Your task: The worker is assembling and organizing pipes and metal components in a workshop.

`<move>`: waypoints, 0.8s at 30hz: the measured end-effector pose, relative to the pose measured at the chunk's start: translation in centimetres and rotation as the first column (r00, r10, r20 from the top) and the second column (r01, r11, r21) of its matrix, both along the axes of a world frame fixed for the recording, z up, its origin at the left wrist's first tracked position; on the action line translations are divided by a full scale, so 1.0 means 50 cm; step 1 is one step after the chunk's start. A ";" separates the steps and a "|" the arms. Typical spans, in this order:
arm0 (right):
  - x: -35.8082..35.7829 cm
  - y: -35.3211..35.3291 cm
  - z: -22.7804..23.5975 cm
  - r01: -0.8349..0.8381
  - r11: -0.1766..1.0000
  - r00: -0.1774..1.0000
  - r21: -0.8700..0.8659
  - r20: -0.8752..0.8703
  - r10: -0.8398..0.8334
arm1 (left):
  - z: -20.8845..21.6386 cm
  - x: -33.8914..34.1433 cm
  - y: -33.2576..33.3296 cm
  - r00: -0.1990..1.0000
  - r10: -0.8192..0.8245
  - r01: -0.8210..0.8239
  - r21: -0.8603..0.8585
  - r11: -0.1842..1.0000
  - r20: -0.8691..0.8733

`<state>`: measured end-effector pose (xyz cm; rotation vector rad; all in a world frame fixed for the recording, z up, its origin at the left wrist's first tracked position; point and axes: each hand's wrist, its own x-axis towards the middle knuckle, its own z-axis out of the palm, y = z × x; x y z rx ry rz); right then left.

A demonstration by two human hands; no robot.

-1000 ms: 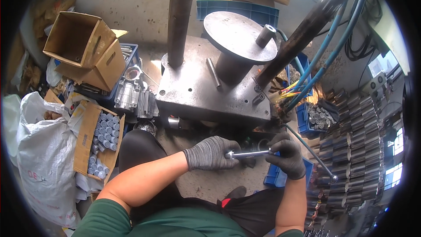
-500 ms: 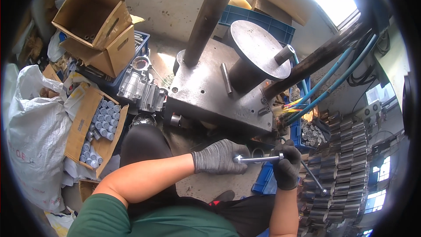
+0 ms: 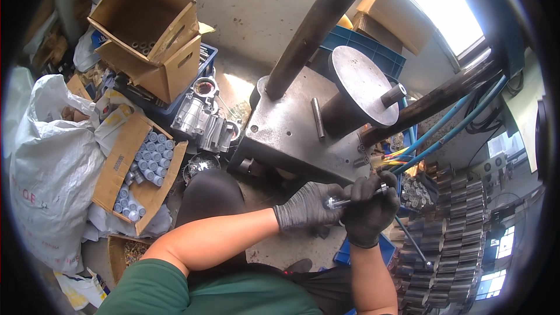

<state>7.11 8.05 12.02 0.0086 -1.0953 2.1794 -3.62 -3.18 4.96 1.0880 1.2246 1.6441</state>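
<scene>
My left hand (image 3: 307,205), in a grey knit glove, is closed around the left end of a short shiny metal rod (image 3: 343,203). Wrapped over the rod's other part is my right hand (image 3: 368,214), in a darker glove. The rod tilts slightly up to the right, and its bright right tip shows past the right fingers. Both hands are close together in front of the machine's thick steel block (image 3: 291,111). A thin rod with a rounded end (image 3: 414,242) slants down beside my right hand; its upper end is hidden.
A round steel plate on a thick cylinder (image 3: 364,84) and a loose pin (image 3: 318,118) are on the block. To the left are a carton of grey-white cylinders (image 3: 153,154), metal castings (image 3: 195,116) and a white sack (image 3: 52,181). Stacked shiny metal pieces (image 3: 461,227) stand right.
My hands have come together, the right sliding left along the metal rod, which now tilts up to the right. The view has shifted, so the surroundings appear farther right.
</scene>
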 end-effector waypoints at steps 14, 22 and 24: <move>-0.141 0.042 0.031 -0.264 0.856 0.728 0.444 0.674 -0.125 | 0.003 -0.044 -0.005 0.909 0.384 -0.382 -0.046 0.923 0.163; -0.234 0.222 -0.079 -0.440 0.369 0.610 0.819 0.574 -0.546 | -0.086 0.025 0.090 0.666 0.348 -0.273 -0.218 0.937 0.660; -0.262 0.241 -0.100 -0.519 -0.026 0.668 0.854 0.387 -0.636 | -0.099 0.038 0.098 0.706 0.386 -0.236 -0.318 0.918 0.593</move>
